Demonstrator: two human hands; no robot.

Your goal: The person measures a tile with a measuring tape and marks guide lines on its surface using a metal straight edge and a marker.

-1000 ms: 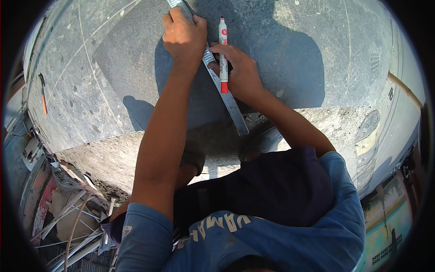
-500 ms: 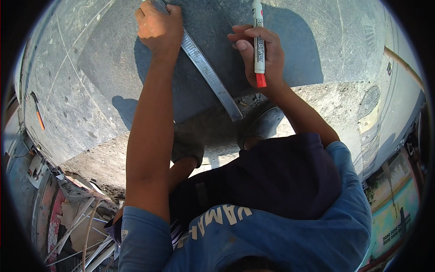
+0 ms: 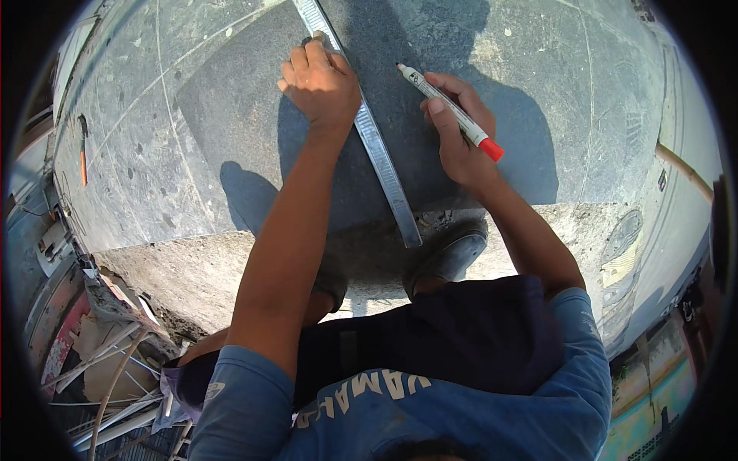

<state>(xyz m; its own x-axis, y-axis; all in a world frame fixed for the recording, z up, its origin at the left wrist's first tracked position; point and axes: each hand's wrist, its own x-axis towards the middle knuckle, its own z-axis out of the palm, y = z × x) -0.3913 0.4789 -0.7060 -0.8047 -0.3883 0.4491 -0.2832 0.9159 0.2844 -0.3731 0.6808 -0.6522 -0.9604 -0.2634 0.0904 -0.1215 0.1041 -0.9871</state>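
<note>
A long, narrow silver metal strip [image 3: 377,154] lies slanted over a dark grey sheet [image 3: 231,92], its lower end reaching past the sheet's near edge. My left hand [image 3: 323,84] is closed, its curled fingers on the strip's left edge farther up. A small dark bit shows by those fingertips; I cannot make out what it is. To the right of the strip, my right hand [image 3: 465,127] grips a white marker [image 3: 446,104] with a red end. Its dark tip points up and left, just above the sheet and apart from the strip.
An orange-handled tool [image 3: 83,161] lies at the far left. A wooden stick [image 3: 684,170] juts in at the right. My shoe [image 3: 453,257] stands near the strip's lower end. Pale poles and scraps [image 3: 115,369] are heaped at lower left.
The marker has swung from nearly upright to a slant, with its writing tip now showing. The strip has turned slightly steeper, with my left hand still at it. The whole view has shifted.
</note>
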